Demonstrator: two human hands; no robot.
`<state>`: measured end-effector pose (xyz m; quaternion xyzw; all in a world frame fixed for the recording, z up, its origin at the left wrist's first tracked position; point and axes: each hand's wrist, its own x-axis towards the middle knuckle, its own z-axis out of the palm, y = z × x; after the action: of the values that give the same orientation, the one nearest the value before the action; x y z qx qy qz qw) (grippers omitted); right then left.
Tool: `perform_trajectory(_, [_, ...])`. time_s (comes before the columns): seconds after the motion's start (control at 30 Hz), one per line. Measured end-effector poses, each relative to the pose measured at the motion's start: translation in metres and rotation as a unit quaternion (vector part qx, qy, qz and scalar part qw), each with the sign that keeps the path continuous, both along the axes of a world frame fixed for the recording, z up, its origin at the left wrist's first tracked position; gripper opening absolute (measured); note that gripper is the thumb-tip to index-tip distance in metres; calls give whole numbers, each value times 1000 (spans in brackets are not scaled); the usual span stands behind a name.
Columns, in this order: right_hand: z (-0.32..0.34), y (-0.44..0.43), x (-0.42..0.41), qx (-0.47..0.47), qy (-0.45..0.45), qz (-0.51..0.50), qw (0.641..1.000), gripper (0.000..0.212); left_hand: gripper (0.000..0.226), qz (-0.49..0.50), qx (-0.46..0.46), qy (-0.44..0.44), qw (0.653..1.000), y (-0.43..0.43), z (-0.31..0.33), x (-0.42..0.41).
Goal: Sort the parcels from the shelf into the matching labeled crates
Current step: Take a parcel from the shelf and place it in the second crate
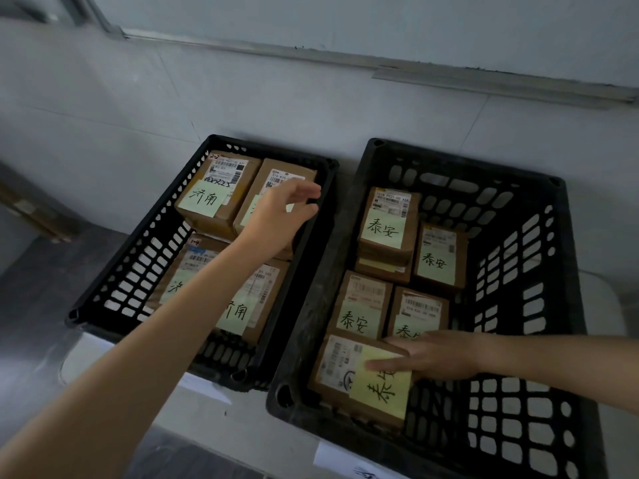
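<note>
Looks down on two black slotted crates, side by side on a pale desk (238, 440) against a grey wall (311, 108). Takes the right crate (511, 288) as the landmark for every place below. Inside the right crate, counts five brown parcel tops, each under a note handwritten 泰安: a stack at its far left corner, one just beside that stack, two side by side midway, and the near parcel (337, 364) at its near left corner, under a yellow note (383, 392). Shows the right grip (439, 357) flat on that near parcel, fingers straight and spread wide, holding nothing, fingertips on the yellow note. Just left of the right crate, finds the left crate (145, 257), with four parcels under green notes, 济南 where legible. Shows the left grip (281, 216) reaching over the far parcel (276, 174), the one nearest the right crate, fingers loosely bent, thumb apart, pinching nothing plainly; cannot tell whether touching the box top or just above it. Reads as well along: nine tops already in crates, notes matching within each crate, bare floor left along the right crate's right side. Cannot say how many parcels remain, with no shelf in view.
</note>
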<state>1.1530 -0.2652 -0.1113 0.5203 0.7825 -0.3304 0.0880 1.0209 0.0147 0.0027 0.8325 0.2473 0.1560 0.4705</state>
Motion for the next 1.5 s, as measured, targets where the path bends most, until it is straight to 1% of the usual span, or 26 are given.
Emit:
perform_trajectory(0.1, [-15,-1,-3,53,-24,13,998,80,28,-3,0,1,1000,-3,1,2])
perform_trajectory(0.13, [-21,-2,-3,76,-40,22,996,77,28,-4,0,0,1000,-4,1,2])
perform_trajectory(0.23, [-37,-3,-3,154,-86,37,984,61,27,-4,1,-5,1000,-4,1,4])
perform_trajectory(0.27, [-40,-3,-4,160,-94,44,982,60,26,-3,0,-8,1000,-4,1,4])
perform_trajectory(0.3, [-43,-3,-6,164,-100,50,980,61,26,-3,0,-10,1000,-5,1,5])
perform_trajectory(0.37, [-50,-7,-10,166,-105,48,979,72,27,-6,0,-11,1000,-6,3,7])
perform_trajectory(0.43, [-58,-9,-13,197,-119,44,972,84,27,-10,-2,-11,1000,-9,4,9])
perform_trajectory(0.5, [-63,-7,-16,217,-140,51,965,90,27,-12,-7,-13,1000,-11,5,11])
perform_trajectory(0.6, [-69,-7,-19,205,-148,39,967,95,28,-20,-9,-8,1000,-16,7,14])
perform_trajectory(0.7, [-68,-7,-16,164,-142,44,975,104,29,-28,-2,-10,1000,-21,8,17])
perform_trajectory(0.8, [-59,-7,-16,115,-159,38,980,110,28,-36,-5,-12,999,-24,7,18])
perform_trajectory(0.87, [-56,-8,-20,98,-160,18,982,106,27,-40,-8,-16,999,-25,7,19])
perform_trajectory(0.97, [-50,-6,-31,100,-155,-22,983,89,27,-40,-3,-18,999,-29,11,20])
perform_trajectory(1.03, [-39,-4,-32,89,-162,-86,979,75,28,-44,-2,-17,999,-31,13,21])
perform_trajectory(1.07, [-28,-3,-29,111,-152,-139,972,66,29,-49,-4,-16,999,-32,13,22])
perform_trajectory(1.1, [-16,-1,-23,147,-134,-201,959,56,29,-54,-6,-15,998,-32,14,23])
perform_trajectory(1.13, [-2,2,-15,186,-111,-270,938,47,28,-57,-7,-15,998,-32,15,24])
perform_trajectory(1.17, [10,7,-4,213,-96,-344,909,40,28,-59,-7,-16,998,-32,16,25])
perform_trajectory(1.23, [32,24,19,241,-57,-499,830,32,27,-58,-10,-17,998,-31,16,27])
perform_trajectory(1.3, [42,48,44,235,16,-638,733,29,27,-63,-12,-17,998,-33,15,28])
perform_trajectory(1.33, [43,61,55,222,54,-689,688,33,28,-70,-11,-16,997,-35,14,29])
perform_trajectory(1.37, [44,74,63,202,83,-727,651,40,29,-77,-7,-13,997,-39,13,29])
perform_trajectory(1.4, [43,85,70,177,103,-752,626,50,30,-83,-5,-10,996,-43,12,30])
perform_trajectory(1.43, [42,96,74,147,117,-770,610,60,30,-88,-5,-7,996,-48,11,31])
perform_trajectory(1.47, [38,105,76,122,125,-785,595,68,31,-91,-8,-5,996,-52,10,32])
perform_trajectory(1.5, [28,115,80,93,141,-803,572,73,31,-91,-11,-3,996,-55,8,33])
